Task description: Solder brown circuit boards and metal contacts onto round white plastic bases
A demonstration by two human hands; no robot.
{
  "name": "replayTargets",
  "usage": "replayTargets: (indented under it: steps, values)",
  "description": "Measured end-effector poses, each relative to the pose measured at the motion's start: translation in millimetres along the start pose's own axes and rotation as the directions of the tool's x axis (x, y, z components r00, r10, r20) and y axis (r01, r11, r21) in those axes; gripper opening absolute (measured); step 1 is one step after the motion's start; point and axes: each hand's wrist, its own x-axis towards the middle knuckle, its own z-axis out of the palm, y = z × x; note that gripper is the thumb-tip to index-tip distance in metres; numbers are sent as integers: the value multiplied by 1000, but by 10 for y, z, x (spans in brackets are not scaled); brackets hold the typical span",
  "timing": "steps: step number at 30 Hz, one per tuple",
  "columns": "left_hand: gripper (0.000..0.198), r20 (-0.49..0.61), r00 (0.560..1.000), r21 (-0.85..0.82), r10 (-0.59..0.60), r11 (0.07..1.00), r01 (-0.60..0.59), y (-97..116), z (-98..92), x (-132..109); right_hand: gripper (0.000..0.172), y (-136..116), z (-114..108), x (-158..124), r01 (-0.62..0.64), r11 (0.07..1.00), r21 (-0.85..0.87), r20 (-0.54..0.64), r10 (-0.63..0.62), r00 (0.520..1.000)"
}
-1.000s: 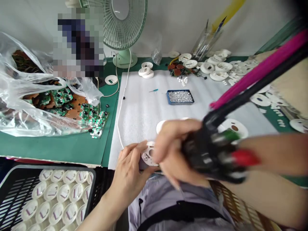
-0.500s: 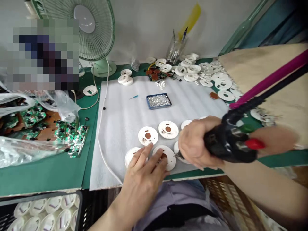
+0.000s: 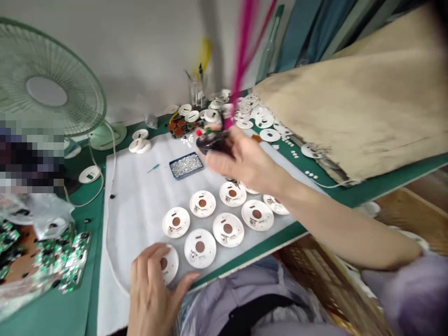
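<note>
Gripping a black screwdriver (image 3: 213,143), right hand (image 3: 245,161) beside a blue tray (image 3: 185,174) of silver screws (image 3: 186,164); left hand (image 3: 152,291) open.

The foam sheet (image 3: 136,219) carries rows of round plastic discs (image 3: 202,203) across its near half, with a tray of tiny screws (image 3: 186,165) behind those rows and a small screwdriver (image 3: 153,168) just left of the tray. Behind the sheet stand a desk fan (image 3: 45,91) towards the left, a glass jar of pens (image 3: 196,93) near the middle, and a heap of more discs (image 3: 252,112) towards the right. Circuit boards (image 3: 66,254) lie left of the sheet, and a large kraft paper sheet (image 3: 350,102) lies to its right.
</note>
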Motion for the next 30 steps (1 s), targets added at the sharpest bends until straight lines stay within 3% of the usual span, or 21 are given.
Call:
replayTargets:
  steps: [1, 2, 4, 6, 10, 13, 16, 18, 20, 22, 25, 27, 28, 30]
  values:
    - [48, -26, 1000, 16, -5, 1000, 5, -8, 9, -42, 88, 39, -151, -151, -22, 969, -245, -1, 22, 1000]
    - [41, -55, 998, 13, -11, 1000, 12, 4, 12, -70, 89, 89, -297, -348, -66, 878, -474, -32, 58, 998]
    - [28, -119, 992, -22, -46, 999, 43, 91, 13, -71, 66, 222, -547, -799, -214, 652, -727, -121, 185, 975]
    - [22, -130, 991, -60, -39, 998, 31, 237, 33, 11, 62, 381, -711, -1194, -317, 537, -782, -107, 386, 916]
    - [26, 34, 994, -50, 107, 993, -105, 488, 157, 252, 51, 608, -845, -1535, -244, 561, -791, -18, 378, 926]
    - [22, 55, 996, -102, 75, 992, -69, 572, 202, 316, 49, 587, -847, -1514, -229, 594, -771, -2, 358, 934]
    - [24, 16, 999, -205, -34, 978, 36, 689, 211, 359, 63, 501, -653, -1420, -172, 630, -758, 57, 326, 944]
    - [31, 13, 1000, -205, -8, 979, 11, 808, 260, 436, 66, 482, -427, -1363, -47, 643, -764, 173, 275, 946]
    - [37, 68, 995, -172, 74, 983, -62, 926, 344, 531, 65, 500, -237, -1332, 32, 610, -792, 202, 212, 956]
    - [37, 134, 987, -164, 90, 984, -68, 1002, 411, 609, 63, 526, -185, -1312, 61, 601, -797, 214, 187, 959]
    - [34, 141, 987, -231, 82, 972, -48, 963, 366, 672, 62, 550, -399, -1194, 18, 591, -806, 163, 192, 968]
    - [32, 82, 996, -232, 45, 972, -25, 816, 227, 690, 59, 572, -626, -1009, -60, 517, -854, 53, 202, 978]
    - [32, 43, 999, -200, -3, 980, 11, 713, 143, 694, 57, 589, -730, -895, -55, 496, -867, 60, 214, 975]
    - [35, 0, 990, -103, -144, 984, 143, 483, -8, 689, 57, 623, -879, -680, 31, 512, -859, 192, 265, 945]
